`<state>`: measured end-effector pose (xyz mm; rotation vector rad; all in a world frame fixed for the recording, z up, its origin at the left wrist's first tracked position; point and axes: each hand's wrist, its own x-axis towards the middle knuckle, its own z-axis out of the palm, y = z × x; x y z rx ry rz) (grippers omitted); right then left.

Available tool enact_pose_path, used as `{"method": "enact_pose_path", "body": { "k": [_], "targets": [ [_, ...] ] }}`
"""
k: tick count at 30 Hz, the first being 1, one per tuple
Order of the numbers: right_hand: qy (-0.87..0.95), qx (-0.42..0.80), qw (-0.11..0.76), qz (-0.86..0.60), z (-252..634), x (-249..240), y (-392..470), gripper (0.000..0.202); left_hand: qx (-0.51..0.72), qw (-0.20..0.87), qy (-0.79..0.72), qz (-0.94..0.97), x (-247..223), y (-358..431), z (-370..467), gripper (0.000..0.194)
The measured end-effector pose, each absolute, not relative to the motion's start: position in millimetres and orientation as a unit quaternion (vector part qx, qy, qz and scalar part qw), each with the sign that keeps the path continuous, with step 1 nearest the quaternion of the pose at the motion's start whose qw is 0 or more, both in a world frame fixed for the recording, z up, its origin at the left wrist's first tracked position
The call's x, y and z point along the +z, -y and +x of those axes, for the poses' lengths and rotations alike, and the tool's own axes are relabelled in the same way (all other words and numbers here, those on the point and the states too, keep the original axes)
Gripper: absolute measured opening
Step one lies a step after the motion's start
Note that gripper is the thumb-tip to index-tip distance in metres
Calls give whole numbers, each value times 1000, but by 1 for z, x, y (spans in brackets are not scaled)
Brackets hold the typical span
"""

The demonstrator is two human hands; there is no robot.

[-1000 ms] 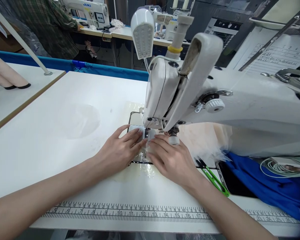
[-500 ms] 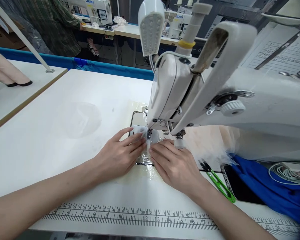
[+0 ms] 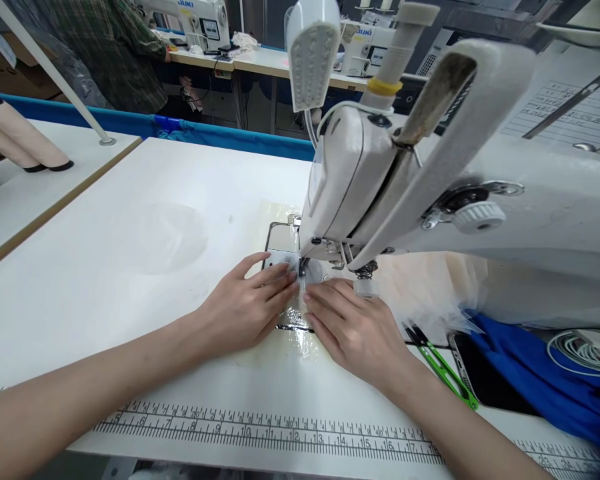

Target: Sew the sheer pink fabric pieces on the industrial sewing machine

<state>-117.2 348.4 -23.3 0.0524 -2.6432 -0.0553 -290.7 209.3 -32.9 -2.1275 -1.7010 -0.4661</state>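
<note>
Both hands are at the needle area of a white sewing machine [image 3: 345, 173]. My left hand [image 3: 253, 303] is left of the presser foot [image 3: 303, 267], its fingertips bunched on a thin strip of sheer fabric [image 3: 293, 265] and one finger stretched over the metal plate [image 3: 281, 258]. To the right of the foot, my right hand [image 3: 357, 323] has its fingertips drawn together at the near end of the same fabric. Little of the fabric shows between the fingers, and both thumbs are mostly hidden.
A sheer oval piece [image 3: 165, 237] lies on the white table [image 3: 105, 300]. Green-handled snips [image 3: 447, 373], a black phone [image 3: 490, 377] and blue cloth [image 3: 555, 393] are at right. Pale sheer fabric [image 3: 425, 287] sits under the machine arm. A person [image 3: 115, 53] stands beyond the blue edge.
The whole view has shifted slightly, so everything appears a little further right. Both hands keep nearly the same place beside the presser foot.
</note>
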Motion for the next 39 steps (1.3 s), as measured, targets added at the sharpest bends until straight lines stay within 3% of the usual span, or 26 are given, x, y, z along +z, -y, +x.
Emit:
{"method": "enact_pose_path", "body": {
  "k": [19,39],
  "targets": [
    [966,-24,259,5,-118,-25,-352,19,-151,202,625,-739,-30,-212,-292,35],
    [966,-90,241,-34,-122,-32,-361,26,-147,149,671,-711,-32,-223,-303,36]
  ]
}}
